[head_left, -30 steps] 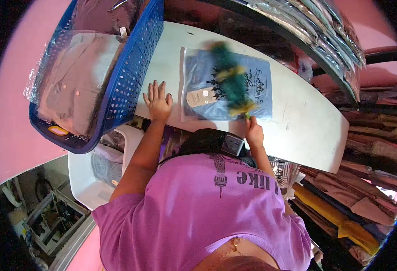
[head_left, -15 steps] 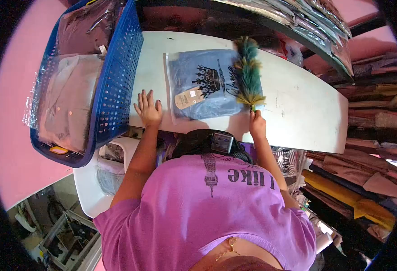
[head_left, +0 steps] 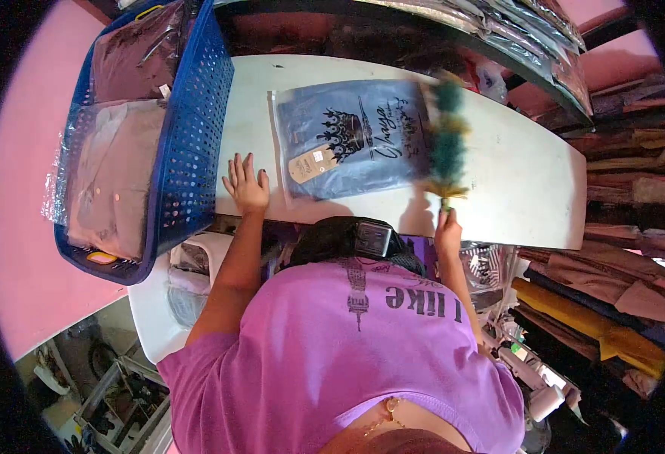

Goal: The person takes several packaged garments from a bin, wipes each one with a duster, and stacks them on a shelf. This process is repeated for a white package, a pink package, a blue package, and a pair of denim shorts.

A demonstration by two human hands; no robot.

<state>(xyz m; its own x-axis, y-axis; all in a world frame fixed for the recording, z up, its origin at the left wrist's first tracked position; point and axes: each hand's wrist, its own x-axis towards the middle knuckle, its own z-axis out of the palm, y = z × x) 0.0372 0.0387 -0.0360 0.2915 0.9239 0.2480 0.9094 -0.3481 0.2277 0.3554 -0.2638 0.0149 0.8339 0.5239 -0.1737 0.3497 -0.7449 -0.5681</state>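
Observation:
My right hand [head_left: 448,228] is closed round the handle of a green and yellow feather duster [head_left: 447,140], whose feathers are blurred. The duster is just past the right end of a clear plastic bag of folded blue cloth [head_left: 351,144], printed with a black crown and lettering. A tan paper tag [head_left: 312,164] shows on the bag's lower left. Flat on the white table [head_left: 514,181], left of the bag, lies my left hand [head_left: 248,185], fingers spread and holding nothing.
A blue perforated basket [head_left: 189,144] with bagged garments [head_left: 113,166] stands left of my left hand. Above the table's far side runs a shelf of packaged clothes [head_left: 491,34]. Folded fabrics [head_left: 597,318] are stacked at the right. A white plastic chair [head_left: 147,303] is below the basket.
My right hand has swept the feather duster rightward, from over the bag's right part to beyond its end, uncovering the lettering. My left hand stays flat on the table.

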